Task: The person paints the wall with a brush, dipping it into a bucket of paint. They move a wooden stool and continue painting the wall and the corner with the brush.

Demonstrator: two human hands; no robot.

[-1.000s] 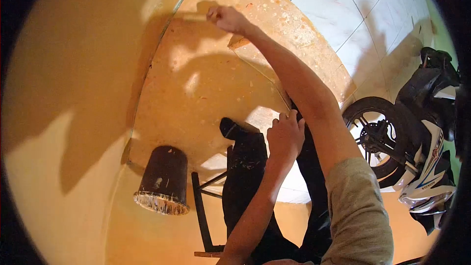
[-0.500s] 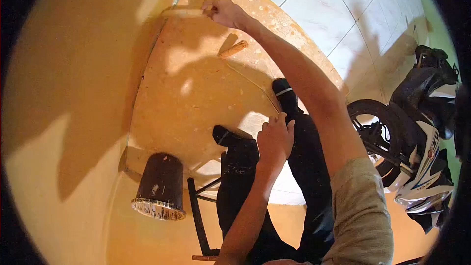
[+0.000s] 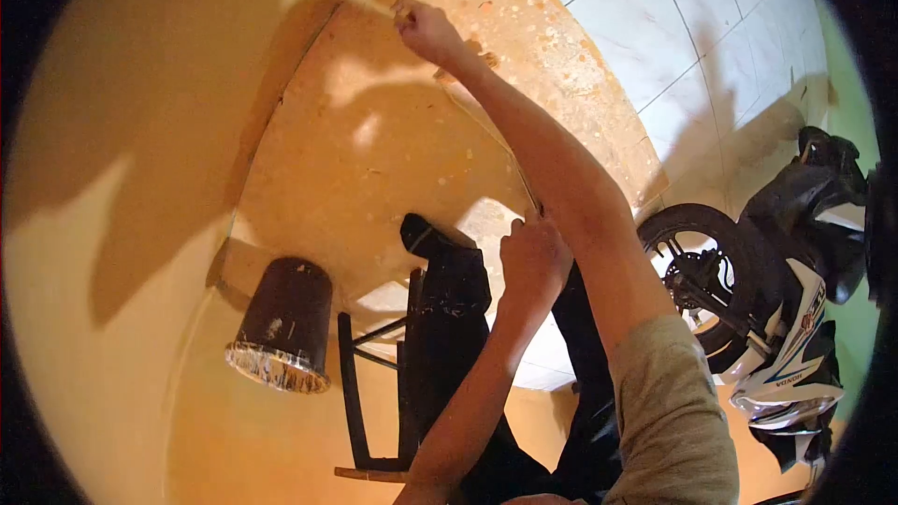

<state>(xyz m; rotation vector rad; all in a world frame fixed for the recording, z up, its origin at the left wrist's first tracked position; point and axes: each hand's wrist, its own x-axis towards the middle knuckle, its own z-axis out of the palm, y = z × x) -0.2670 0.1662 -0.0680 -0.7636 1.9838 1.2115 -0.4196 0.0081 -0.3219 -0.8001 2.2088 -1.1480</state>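
Observation:
My left hand [image 3: 535, 257] is closed in front of my legs, at the lower end of a thin line [image 3: 486, 122], a cord or slender rod. This line runs up toward a small wooden piece [image 3: 447, 78] near the floor, partly hidden behind my right forearm. My right hand [image 3: 426, 28] is stretched far forward near the wall, its fingers closed round one end of a pale, narrow strip [image 3: 369, 2]. The strip is blurred and points toward the foot of the wall.
A dark, paint-stained bucket [image 3: 285, 318] lies at the lower left, beside a dark-framed stool [image 3: 355, 402]. A motorcycle [image 3: 748, 290] stands at the right. My sock-covered foot [image 3: 423, 234] rests on the speckled floor [image 3: 309, 187]; pale tiles [image 3: 645, 19] are at the upper right.
The view has shifted. My right arm now lies across the wooden piece and my other foot, which showed before. The pale strip has tilted; my left hand still holds the thin line.

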